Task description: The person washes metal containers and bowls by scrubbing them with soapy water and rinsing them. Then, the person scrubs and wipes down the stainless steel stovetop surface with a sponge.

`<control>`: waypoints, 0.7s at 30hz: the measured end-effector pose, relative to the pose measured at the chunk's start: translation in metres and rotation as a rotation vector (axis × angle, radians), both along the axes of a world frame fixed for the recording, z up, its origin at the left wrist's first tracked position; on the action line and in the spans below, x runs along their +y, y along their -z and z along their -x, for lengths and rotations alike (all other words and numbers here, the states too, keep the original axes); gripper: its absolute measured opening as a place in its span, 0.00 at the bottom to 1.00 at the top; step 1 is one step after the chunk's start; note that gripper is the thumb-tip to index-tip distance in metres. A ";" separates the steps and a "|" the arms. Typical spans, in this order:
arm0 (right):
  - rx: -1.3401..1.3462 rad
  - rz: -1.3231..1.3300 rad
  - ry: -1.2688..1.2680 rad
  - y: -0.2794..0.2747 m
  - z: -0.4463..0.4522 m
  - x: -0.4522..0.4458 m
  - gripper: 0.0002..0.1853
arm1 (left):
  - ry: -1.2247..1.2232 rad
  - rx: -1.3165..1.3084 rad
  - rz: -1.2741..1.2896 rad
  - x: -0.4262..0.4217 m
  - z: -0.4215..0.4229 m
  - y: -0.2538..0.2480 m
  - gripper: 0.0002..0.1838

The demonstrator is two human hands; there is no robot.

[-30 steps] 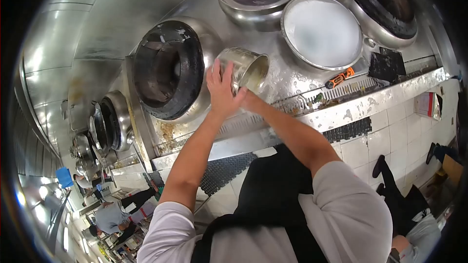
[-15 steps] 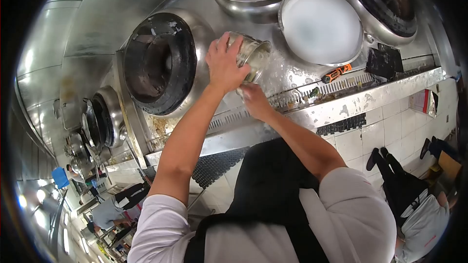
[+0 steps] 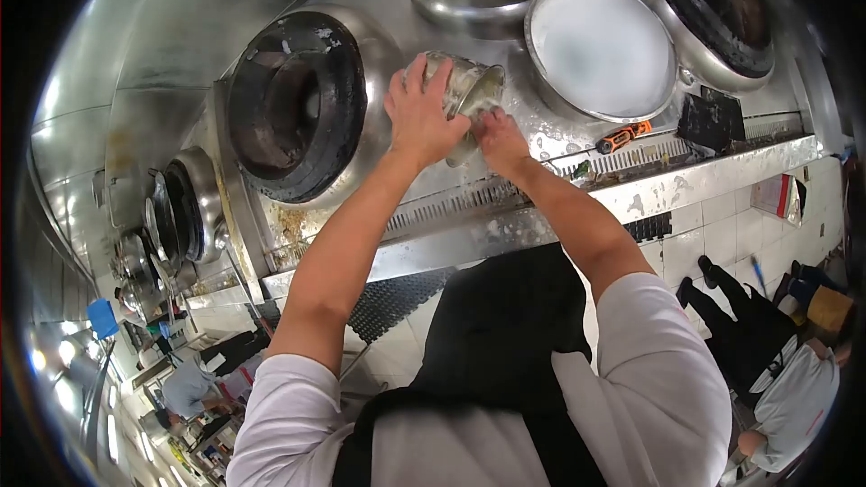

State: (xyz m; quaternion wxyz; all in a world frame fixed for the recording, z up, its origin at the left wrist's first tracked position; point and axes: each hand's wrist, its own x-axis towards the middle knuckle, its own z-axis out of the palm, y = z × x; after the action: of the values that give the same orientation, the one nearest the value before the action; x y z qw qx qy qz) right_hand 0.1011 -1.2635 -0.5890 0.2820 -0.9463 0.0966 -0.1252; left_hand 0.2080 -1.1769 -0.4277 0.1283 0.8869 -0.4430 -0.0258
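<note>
The largest thing before you is the metal bench [image 3: 505, 233], wet in places, with a slotted drain along its near side. Two black-ringed burners stand on it: the left burner [image 3: 262, 158] is just beside your left hand [image 3: 422, 117], and the right burner [image 3: 708, 4] is well apart from you at the far right. Between them, the wide metal bowl [image 3: 622, 119] holds something white up near its rim, and behind it the big round pot [image 3: 478, 11] has a dark, purplish top.

Smaller than these is the metal jug [image 3: 465, 81], tipped on its side between the left burner and the bowl, its mouth turned to your right. Your left hand grips it, the fingers spread over its outer wall and the thumb near the rim. Your right hand [image 3: 501, 137] is at the jug's mouth with its fingers bent; you hide whether they hold anything, so I cannot tell.

Near the drain to your right lie the black slab [image 3: 710, 119] and, smallest, the orange-and-black tool [image 3: 624, 136].
</note>
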 end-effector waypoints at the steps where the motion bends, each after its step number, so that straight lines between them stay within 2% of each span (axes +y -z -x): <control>1: 0.031 -0.016 0.011 0.000 0.000 0.008 0.19 | -0.009 -0.014 0.007 0.002 0.001 0.001 0.40; 3: 0.099 -0.042 0.046 0.007 0.005 0.039 0.19 | -0.013 -0.036 0.029 0.001 0.000 0.007 0.40; 4: -0.066 -0.025 0.152 0.036 0.008 0.067 0.19 | -0.013 -0.034 0.031 -0.001 0.002 0.009 0.39; 7: -0.103 -0.127 0.176 -0.008 0.027 0.062 0.18 | -0.011 -0.043 0.035 -0.011 -0.005 0.009 0.39; 10: -0.006 0.171 0.036 0.010 0.002 0.002 0.20 | -0.003 -0.039 0.017 -0.015 -0.005 0.006 0.38; 13: 0.251 0.129 0.017 -0.007 0.005 0.027 0.22 | -0.016 -0.032 -0.013 -0.017 -0.008 0.000 0.38; 14: 0.180 0.103 -0.018 -0.003 0.012 0.049 0.25 | -0.011 -0.041 -0.016 -0.018 -0.008 0.001 0.38; 17: 0.101 -0.232 0.268 -0.043 0.033 0.081 0.28 | -0.017 -0.037 -0.035 -0.028 -0.008 0.002 0.37; 18: 0.174 -0.150 0.236 -0.047 0.035 0.075 0.31 | -0.022 -0.036 -0.047 -0.030 -0.008 0.001 0.38; 21: 0.248 0.149 0.087 -0.039 0.007 0.023 0.31 | -0.018 -0.007 -0.061 -0.031 -0.009 -0.002 0.38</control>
State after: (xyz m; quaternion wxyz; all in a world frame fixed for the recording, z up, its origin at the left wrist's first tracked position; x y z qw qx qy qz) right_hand 0.0940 -1.2409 -0.5497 0.1910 -0.9678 0.1619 -0.0260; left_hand 0.2174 -1.2078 -0.4255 0.1000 0.8943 -0.4347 -0.0348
